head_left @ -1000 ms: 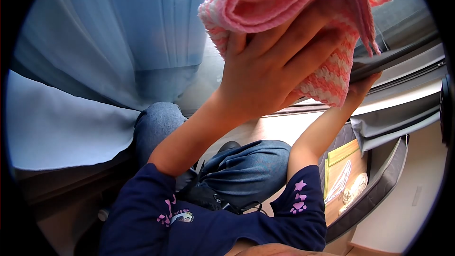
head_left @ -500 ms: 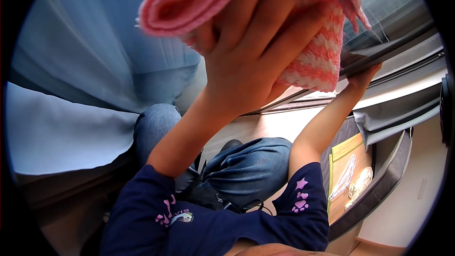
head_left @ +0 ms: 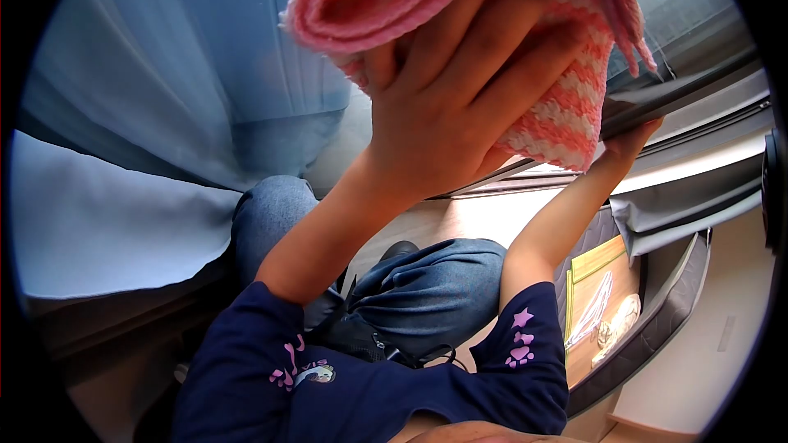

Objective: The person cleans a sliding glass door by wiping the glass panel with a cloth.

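Observation:
My left hand (head_left: pixel 435 115) is raised in front of me, its fingers bent over a folded pink-and-white striped cloth (head_left: pixel 566 115). One thick pink fold bulges out to the left of the fingers, and loose ends hang at the right. Behind the cloth is a window pane (head_left: pixel 694 0), partly covered by it. My right hand (head_left: pixel 630 141) grips the lower edge of the dark window frame (head_left: pixel 698 86); most of its fingers are hidden behind that edge.
Blue curtains (head_left: pixel 189 49) hang on the left beside a pale blue cloth sheet (head_left: pixel 115 221). At lower right, a grey quilted storage box (head_left: pixel 657 353) holds a wooden board (head_left: pixel 603 262) and bundled cords. My bent knees (head_left: pixel 435 287) are below. Grey fabric (head_left: pixel 689 205) drapes by the sill.
My left hand and the pink cloth have shifted right and slightly down in view. My right hand stays at the frame's edge.

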A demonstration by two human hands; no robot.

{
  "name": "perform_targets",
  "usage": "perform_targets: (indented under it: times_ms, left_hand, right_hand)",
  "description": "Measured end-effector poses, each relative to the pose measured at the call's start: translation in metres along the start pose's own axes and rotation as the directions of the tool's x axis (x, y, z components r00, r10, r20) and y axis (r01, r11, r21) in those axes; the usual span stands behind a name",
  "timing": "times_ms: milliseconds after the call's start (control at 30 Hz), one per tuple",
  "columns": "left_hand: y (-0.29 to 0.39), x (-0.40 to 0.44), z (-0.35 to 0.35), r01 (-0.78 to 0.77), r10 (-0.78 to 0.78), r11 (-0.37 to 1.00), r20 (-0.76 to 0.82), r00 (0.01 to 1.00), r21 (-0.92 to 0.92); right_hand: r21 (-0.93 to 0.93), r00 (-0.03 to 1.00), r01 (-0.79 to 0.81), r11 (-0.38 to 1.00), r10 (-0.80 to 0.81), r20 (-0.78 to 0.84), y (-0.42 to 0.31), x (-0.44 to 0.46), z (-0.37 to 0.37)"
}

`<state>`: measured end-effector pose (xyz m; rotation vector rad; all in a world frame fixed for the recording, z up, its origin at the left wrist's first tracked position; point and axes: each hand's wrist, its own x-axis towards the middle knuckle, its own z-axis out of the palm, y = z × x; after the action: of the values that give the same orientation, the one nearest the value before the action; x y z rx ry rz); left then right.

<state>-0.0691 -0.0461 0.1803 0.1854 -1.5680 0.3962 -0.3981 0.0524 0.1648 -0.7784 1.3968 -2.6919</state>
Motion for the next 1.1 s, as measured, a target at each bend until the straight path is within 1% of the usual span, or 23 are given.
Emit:
perform_targets:
  times_ms: [67, 267, 300, 333, 367, 467, 567, 667, 767, 800, 867, 900, 933, 967, 1000, 1067, 1100]
  left_hand:
    - [0.000, -0.001, 0.001, 0.013, -0.013, 1.000, 0.002, 1.000, -0.012]
    - [0.005, -0.007, -0.010, 0.048, -0.047, 0.998, 0.011, 0.999, -0.043]
    - [0.003, -0.003, 0.004, 0.053, -0.052, 0.997, 0.013, 0.999, -0.049]
    - [0.006, -0.008, -0.009, 0.058, -0.057, 0.997, 0.015, 0.998, -0.056]
    - [0.005, -0.007, -0.002, 0.063, -0.062, 0.996, 0.017, 0.998, -0.062]
    - [0.006, -0.008, 0.003, 0.079, -0.077, 0.993, 0.026, 0.997, -0.085]
    - [0.007, -0.009, 0.005, 0.095, -0.091, 0.990, 0.035, 0.995, -0.106]
    - [0.008, -0.011, 0.005, 0.110, -0.106, 0.986, 0.042, 0.994, -0.125]
    - [0.010, -0.012, 0.006, 0.126, -0.121, 0.982, 0.048, 0.992, -0.143]
    - [0.012, -0.012, 0.006, 0.132, -0.126, 0.980, 0.050, 0.991, -0.149]
    - [0.011, -0.013, 0.008, 0.143, -0.136, 0.977, 0.055, 0.989, -0.160]
    - [0.016, -0.017, -0.007, 0.149, -0.142, 0.975, 0.057, 0.988, -0.165]
    - [0.013, -0.015, 0.006, 0.156, -0.148, 0.973, 0.060, 0.987, -0.171]
    - [0.013, -0.015, 0.007, 0.162, -0.153, 0.971, 0.063, 0.986, -0.176]
    - [0.014, -0.016, 0.006, 0.169, -0.159, 0.969, 0.065, 0.985, -0.182]
    - [0.019, -0.020, -0.006, 0.182, -0.171, 0.965, 0.070, 0.983, -0.192]
    - [0.019, -0.018, 0.004, 0.188, -0.177, 0.962, 0.072, 0.982, -0.197]
  right_hand:
    - [0.023, 0.977, 0.083, 0.996, -0.077, -0.197, 0.003, -0.004, 0.018]
    - [0.047, 0.999, -0.051, 0.998, 0.050, 0.015, -0.001, 0.008, 0.000]
    - [0.046, 0.997, -0.034, 0.998, 0.031, 0.064, 0.001, 0.011, -0.005]
    - [0.046, 0.994, -0.017, 0.999, 0.011, 0.112, 0.005, 0.013, -0.010]
    - [0.048, 0.987, 0.000, 0.999, -0.008, 0.160, 0.008, 0.015, -0.014]
    - [0.083, 0.985, -0.148, 0.986, 0.139, 0.106, 0.001, 0.018, -0.013]
    - [0.127, 0.957, -0.289, 0.949, 0.284, 0.059, -0.006, 0.020, -0.011]
    - [0.100, 0.987, -0.106, 0.989, 0.092, 0.132, 0.007, 0.018, -0.018]
    - [0.110, 0.989, -0.124, 0.986, 0.113, 0.098, 0.021, 0.046, -0.038]
    - [0.070, 0.971, -0.229, 0.971, 0.223, 0.084, 0.009, 0.036, -0.023]
    - [-0.005, 0.900, -0.433, 0.901, 0.433, 0.043, -0.030, 0.000, 0.023]
    - [-0.007, 0.904, -0.368, 0.930, 0.360, 0.232, -0.030, -0.003, 0.017]
    - [0.004, 0.869, -0.302, 0.953, 0.274, 0.412, -0.025, -0.007, 0.010]
    - [0.028, 0.797, -0.238, 0.971, 0.179, 0.576, -0.020, -0.010, 0.004]
    - [0.027, 0.797, -0.239, 0.971, 0.180, 0.577, -0.014, -0.011, 0.001]
    - [0.042, 0.866, -0.152, 0.988, 0.112, 0.487, -0.002, -0.010, -0.006]
    - [0.047, 0.895, -0.106, 0.993, 0.075, 0.440, 0.004, -0.007, -0.010]
